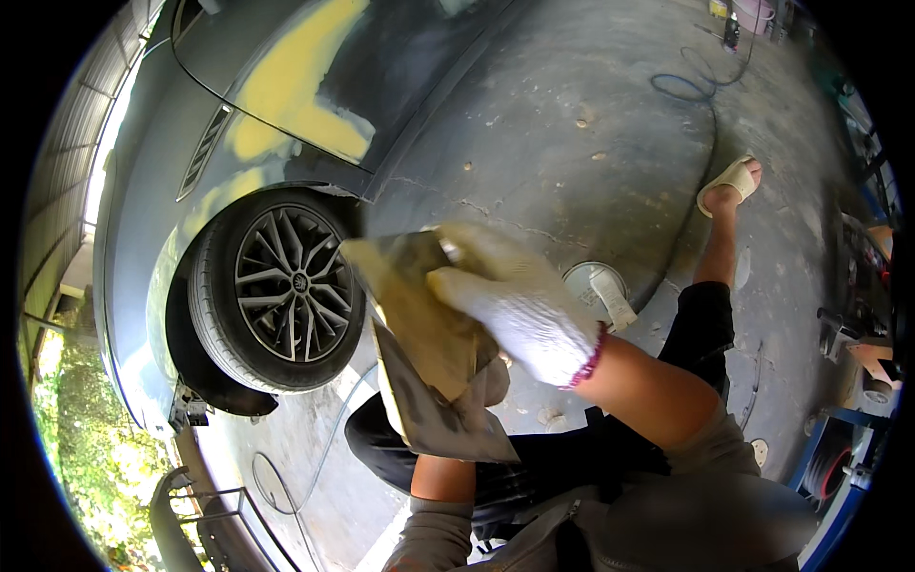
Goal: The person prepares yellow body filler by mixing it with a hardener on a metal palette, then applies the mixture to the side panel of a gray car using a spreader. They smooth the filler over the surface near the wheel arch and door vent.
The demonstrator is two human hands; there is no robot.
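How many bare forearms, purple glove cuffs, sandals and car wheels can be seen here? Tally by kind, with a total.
Forearms: 2
Glove cuff: 1
Sandal: 1
Car wheel: 1
Total: 5

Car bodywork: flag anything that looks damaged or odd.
The yellow patches above the wheel stand out: irregular, rough-edged blotches that clash with the surrounding grey bodywork, so its finish looks uneven.
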